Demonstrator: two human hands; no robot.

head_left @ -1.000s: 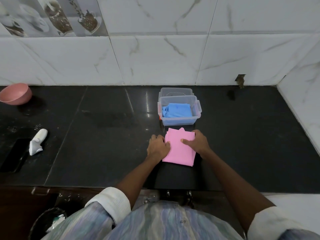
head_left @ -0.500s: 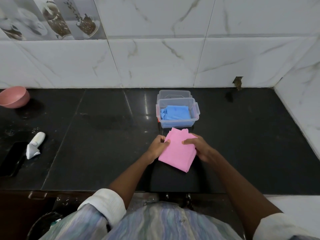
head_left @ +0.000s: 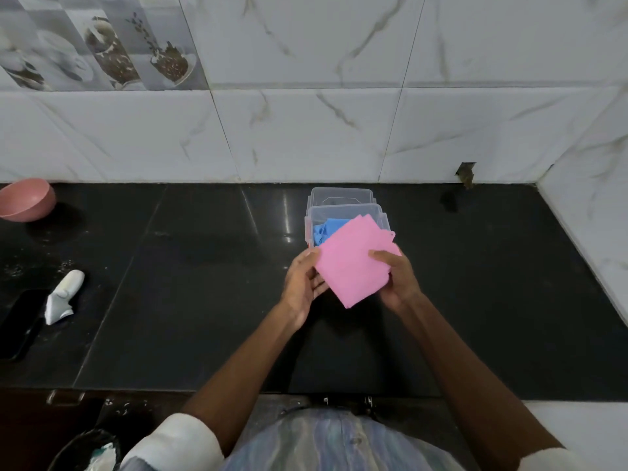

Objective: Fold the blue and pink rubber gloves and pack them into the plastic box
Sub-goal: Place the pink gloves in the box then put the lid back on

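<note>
The folded pink glove (head_left: 355, 258) is a flat square held up above the black counter, tilted like a diamond. My left hand (head_left: 302, 283) grips its left edge and my right hand (head_left: 397, 277) grips its right side with the thumb on top. Its far corner overlaps the near rim of the clear plastic box (head_left: 311, 217). Inside the box lies the folded blue glove (head_left: 328, 227), partly hidden by the pink one. The box's clear lid (head_left: 341, 196) lies flat just behind the box.
A pink bowl (head_left: 25, 200) sits at the far left by the wall. A white squeezed tube (head_left: 63, 297) and a dark phone (head_left: 20, 322) lie at the left front. Tiled walls close the back and the right side. A bin (head_left: 85, 450) stands below the counter.
Both hands have lifted the folded pink glove off the counter and carried it forward, so it now overlaps the box's near rim. The view has shifted a little.
</note>
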